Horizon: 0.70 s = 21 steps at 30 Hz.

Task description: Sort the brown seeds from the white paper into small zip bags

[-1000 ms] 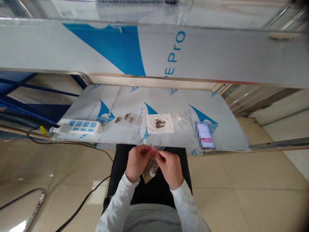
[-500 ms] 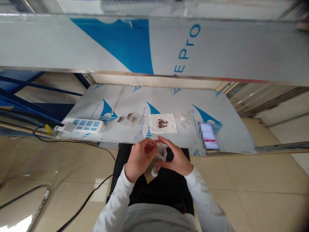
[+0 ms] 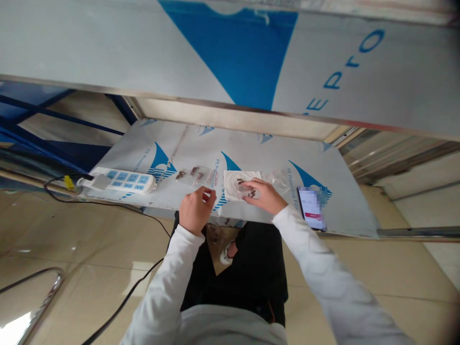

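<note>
My right hand [image 3: 264, 195] reaches over the white cloth [image 3: 230, 191], thumb and fingers curved around a small clear plastic bag [image 3: 246, 188]. Small dark brown pieces [image 3: 252, 193] show at the bag and cloth; which of them lie inside the bag I cannot tell. Close to the table's front edge, my left hand [image 3: 197, 209] is closed with its fingertips pinched together. Whether anything is between those fingertips is too small to make out. Left of the cloth lie small clear bags [image 3: 197, 175] with dark brown pieces in them.
Further left, a white power strip [image 3: 124, 180] with blue sockets has a black cable [image 3: 108, 203] running off the table. Another clear plastic bag [image 3: 279, 179] lies right of the cloth, then a phone [image 3: 312, 208]. A film-covered panel [image 3: 143, 57] spans above the table [image 3: 251, 153].
My hands have parted from the small bag held between them above my lap. The right hand carried the bag forward over the cloth; the left moved left and slightly forward. The view has tilted.
</note>
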### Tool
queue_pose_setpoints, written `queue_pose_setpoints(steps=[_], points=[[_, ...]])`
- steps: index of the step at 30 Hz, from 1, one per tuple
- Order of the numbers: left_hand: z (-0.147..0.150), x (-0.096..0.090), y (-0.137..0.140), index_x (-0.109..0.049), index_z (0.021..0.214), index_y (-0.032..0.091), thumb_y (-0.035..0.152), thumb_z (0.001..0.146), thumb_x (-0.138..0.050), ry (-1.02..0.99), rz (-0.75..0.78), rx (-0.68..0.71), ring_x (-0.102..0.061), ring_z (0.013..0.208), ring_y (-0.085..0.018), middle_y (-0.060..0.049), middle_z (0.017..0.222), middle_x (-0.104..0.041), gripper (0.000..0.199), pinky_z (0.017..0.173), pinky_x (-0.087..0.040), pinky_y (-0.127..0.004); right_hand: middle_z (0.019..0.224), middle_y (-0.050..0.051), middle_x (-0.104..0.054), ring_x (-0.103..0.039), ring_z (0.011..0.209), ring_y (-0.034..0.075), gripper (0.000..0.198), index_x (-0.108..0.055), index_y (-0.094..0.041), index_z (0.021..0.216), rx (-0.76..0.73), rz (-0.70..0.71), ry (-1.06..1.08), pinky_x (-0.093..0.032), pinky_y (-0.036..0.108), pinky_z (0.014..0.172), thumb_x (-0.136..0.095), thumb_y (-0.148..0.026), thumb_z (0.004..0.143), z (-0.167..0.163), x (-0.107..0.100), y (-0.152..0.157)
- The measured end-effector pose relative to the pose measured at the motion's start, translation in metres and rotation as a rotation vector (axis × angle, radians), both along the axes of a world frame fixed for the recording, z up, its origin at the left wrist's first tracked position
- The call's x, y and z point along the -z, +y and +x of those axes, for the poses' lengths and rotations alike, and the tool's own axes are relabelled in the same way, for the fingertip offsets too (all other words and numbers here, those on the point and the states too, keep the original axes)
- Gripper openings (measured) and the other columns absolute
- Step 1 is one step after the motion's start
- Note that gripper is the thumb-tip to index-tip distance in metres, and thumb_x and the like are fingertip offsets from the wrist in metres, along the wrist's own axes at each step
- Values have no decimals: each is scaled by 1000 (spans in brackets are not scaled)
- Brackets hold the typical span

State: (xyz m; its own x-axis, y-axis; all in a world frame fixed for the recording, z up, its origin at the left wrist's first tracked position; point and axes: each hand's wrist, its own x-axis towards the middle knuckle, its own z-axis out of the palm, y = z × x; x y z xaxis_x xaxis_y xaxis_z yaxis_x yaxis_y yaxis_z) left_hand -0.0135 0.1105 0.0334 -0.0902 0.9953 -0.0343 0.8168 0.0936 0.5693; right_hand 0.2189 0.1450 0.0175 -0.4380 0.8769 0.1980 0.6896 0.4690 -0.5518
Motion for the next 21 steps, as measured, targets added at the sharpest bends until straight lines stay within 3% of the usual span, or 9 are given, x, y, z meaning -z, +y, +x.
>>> queue_pose_setpoints(steps=[4,6,9,12,17,21], points=[[-27,46,36,-66,94,21,35,86,-48,139,-26,-100,-67,81,-21,-4,86,-73,25,72,-45,-28,97,9,-65,-57,94,24,33,-65,-17,107,-61,89,-665,-42,33,78,-67,-30,77,14,7,48],[-34,65,53,-63,106,19,35,86,-49,160,-25,-120,-66,89,-22,-8,102,-70,29,77,-46,-30,99,11,-65,-54,98,26,31,-65,-15,104,-137,110,-841,-38,34,77,-68,-27,75,10,10,64],[-40,84,75,-60,115,17,38,81,-59,179,-52,-113,-63,99,-25,-12,114,-65,39,81,-46,-31,102,13,-64,-51,101,27,24,-67,-13,97,-222,141,-919,-35,36,78,-68,-19,74,-4,12,75],[-44,92,87,-63,110,19,35,79,-63,199,-98,-92,-62,100,-27,-12,113,-65,36,81,-46,-32,104,15,-63,-50,103,27,20,-66,-11,95,-286,184,-981,-32,36,79,-65,-13,75,-17,10,78],[-51,93,94,-68,99,20,31,83,-56,233,-149,-68,-63,98,-27,-10,104,-70,23,83,-45,-32,102,15,-62,-49,103,26,14,-66,-11,93,-356,245,-1029,-30,36,79,-57,-8,82,-23,6,76],[-51,88,97,-71,90,17,25,84,-51,253,-162,-63,-64,96,-28,-13,97,-72,23,83,-45,-33,100,15,-61,-48,101,25,19,-65,-11,94,-380,284,-1031,-31,36,78,-47,-7,88,-20,1,76]])
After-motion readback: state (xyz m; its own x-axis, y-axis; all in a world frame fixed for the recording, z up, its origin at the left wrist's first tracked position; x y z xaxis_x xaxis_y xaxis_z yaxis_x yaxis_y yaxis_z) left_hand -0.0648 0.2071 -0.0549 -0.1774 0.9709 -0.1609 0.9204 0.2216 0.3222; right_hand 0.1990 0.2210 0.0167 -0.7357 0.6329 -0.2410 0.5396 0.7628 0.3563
